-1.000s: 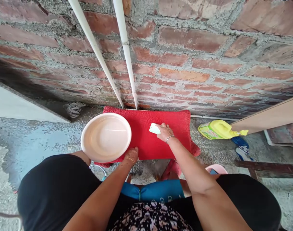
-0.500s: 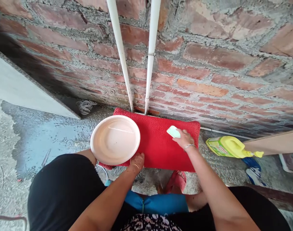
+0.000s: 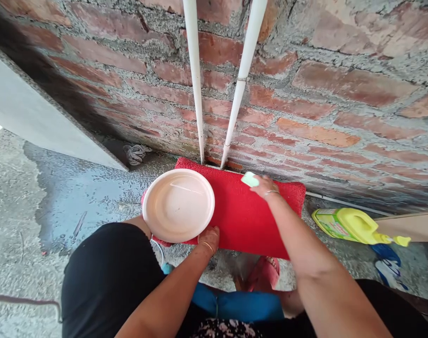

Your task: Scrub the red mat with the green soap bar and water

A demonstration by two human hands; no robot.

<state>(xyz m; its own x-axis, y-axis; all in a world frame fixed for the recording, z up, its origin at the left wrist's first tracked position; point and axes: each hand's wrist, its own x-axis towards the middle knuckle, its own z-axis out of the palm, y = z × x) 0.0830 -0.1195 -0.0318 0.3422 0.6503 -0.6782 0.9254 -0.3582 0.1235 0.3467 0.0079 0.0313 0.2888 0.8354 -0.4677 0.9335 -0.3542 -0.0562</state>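
A soaked-looking red mat [image 3: 249, 220] lies spread across a low support in front of me. My right hand [image 3: 265, 187] is closed around a pale green block [image 3: 250, 179] with rounded corners, at the mat's far edge. Whether the block is soap or a brush I cannot tell. My left hand [image 3: 210, 237] rests on the mat's near edge, right beside a pale pink basin [image 3: 179, 205]. Its fingers lie down on the cloth, partly hidden by the basin's rim. Clear water stands in the basin, which sits on the mat's left end.
Two white pipes [image 3: 196, 84] run down the brick wall [image 3: 316, 103] behind the mat. At right, a yellow jug [image 3: 356, 225] lies on the concrete near blue-and-white footwear [image 3: 390, 272]. A grey rag [image 3: 136, 153] lies beside a pale slab [image 3: 48, 112] at left.
My right hand has moved with the pale green block away from me, toward the mat's wall-side edge. My left hand stays beside the basin. The whole view has shifted slightly.
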